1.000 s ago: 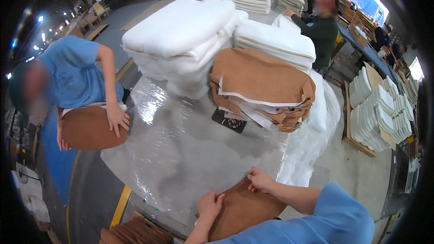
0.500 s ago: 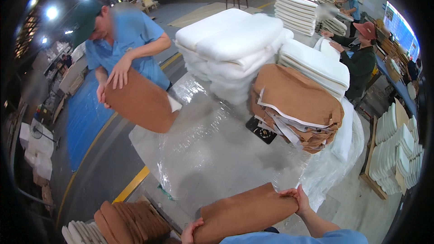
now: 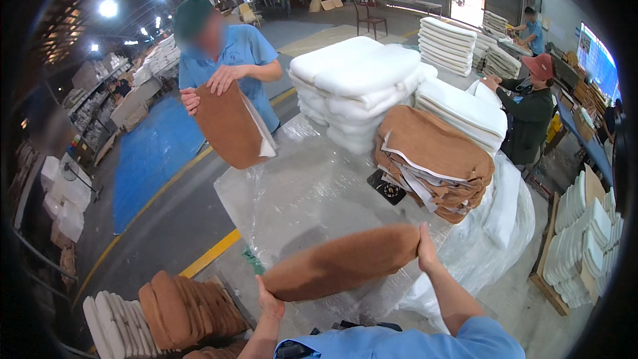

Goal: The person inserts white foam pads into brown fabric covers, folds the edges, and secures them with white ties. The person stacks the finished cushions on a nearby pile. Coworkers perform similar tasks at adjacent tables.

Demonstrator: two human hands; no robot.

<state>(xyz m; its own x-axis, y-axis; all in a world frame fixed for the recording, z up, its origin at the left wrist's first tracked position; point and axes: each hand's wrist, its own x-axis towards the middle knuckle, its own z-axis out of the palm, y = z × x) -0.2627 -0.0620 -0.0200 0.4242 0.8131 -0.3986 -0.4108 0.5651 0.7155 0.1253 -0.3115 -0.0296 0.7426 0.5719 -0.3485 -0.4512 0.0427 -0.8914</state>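
Stretched between my hands over the near edge of the table is a brown fabric-covered cushion (image 3: 342, 262), tilted, with one broad side toward me. My left hand (image 3: 270, 300) grips its left end and my right hand (image 3: 426, 252) its right end; some fingers are hidden behind the cushion. Beyond it, the plastic-wrapped table (image 3: 292, 196) carries a stack of brown fabric covers (image 3: 435, 143) with white edges. Across the table at the left, a person in a blue shirt holds another brown cover (image 3: 229, 126) with white padding showing along its side.
White padding (image 3: 359, 66) is piled at the table's far side, with more folded white pads (image 3: 458, 110) beside it. Brown cushions (image 3: 189, 309) stand in a row at lower left. White pads (image 3: 585, 233) fill a rack at right. A person in a red hat (image 3: 531, 100) works behind.
My hands have lifted the cushion away from my body, tipping its broad side toward me. The person opposite has brought their brown cover more upright. My view has shifted.
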